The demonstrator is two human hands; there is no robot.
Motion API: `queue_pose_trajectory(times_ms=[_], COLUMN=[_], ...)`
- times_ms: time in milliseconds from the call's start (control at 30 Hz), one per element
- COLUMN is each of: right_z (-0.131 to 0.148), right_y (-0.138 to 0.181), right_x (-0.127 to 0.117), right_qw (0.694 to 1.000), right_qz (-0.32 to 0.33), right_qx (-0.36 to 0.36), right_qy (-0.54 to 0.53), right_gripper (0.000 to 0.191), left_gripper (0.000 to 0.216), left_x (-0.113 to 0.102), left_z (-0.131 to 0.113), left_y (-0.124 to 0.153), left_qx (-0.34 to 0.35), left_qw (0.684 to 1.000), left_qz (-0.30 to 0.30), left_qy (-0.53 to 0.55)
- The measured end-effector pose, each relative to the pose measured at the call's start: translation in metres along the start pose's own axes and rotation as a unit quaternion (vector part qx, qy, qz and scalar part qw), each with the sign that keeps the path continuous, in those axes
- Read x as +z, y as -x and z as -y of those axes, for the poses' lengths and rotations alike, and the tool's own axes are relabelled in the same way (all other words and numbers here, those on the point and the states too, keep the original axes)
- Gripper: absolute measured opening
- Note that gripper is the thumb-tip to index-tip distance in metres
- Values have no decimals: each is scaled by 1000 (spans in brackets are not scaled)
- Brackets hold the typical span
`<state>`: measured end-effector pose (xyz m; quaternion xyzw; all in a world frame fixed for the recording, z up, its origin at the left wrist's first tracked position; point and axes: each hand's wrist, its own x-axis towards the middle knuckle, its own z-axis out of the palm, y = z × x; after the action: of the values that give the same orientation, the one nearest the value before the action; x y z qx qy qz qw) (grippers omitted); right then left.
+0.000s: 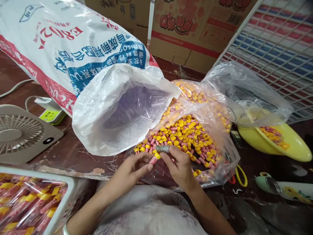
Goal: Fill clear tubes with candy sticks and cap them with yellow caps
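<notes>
My left hand [137, 168] pinches a small red-and-white patterned tube [153, 160] between thumb and index finger. On the tube's upper end sits a yellow cap [157, 155]. My right hand [179, 166] meets it from the other side, thumb and index finger closed at the cap. A grey wrap [162, 149] covers the end of my right index finger, as far as I can see. Just beyond both hands, a clear plastic bag [226, 155] lies open with a heap of similar capped tubes [186, 133] spilling towards me.
A big white woven sack [97, 36] gapes towards me. Left are a fan [22, 133], a power socket [50, 114] and a white crate [70, 192] of bagged tubes. Right are a yellow basin [298, 143], scissors [241, 176] and a flowered bottle [293, 191]. Cardboard boxes [186, 42] stand behind.
</notes>
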<state>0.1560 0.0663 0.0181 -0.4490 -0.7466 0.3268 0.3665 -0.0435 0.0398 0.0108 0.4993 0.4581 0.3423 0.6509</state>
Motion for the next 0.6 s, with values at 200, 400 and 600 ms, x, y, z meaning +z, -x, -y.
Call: queue_pose_trajectory(times_ms=[200, 400, 600], right_z=[1, -8, -27], right_y=[16, 15, 6], right_x=[15, 27, -19], right_qw=[987, 974, 962], right_qz=[15, -35, -27], right_qx=[-101, -123, -92], right_qy=[128, 187, 254], right_gripper=[59, 59, 57], left_gripper=[30, 30, 18], left_x=[19, 22, -19], left_z=[3, 3, -31], left_y=[-7, -19, -66], left_qx=[-43, -31, 64], left_qw=[968, 978, 890], left_qz=[16, 38, -126], left_qy=[248, 203, -434])
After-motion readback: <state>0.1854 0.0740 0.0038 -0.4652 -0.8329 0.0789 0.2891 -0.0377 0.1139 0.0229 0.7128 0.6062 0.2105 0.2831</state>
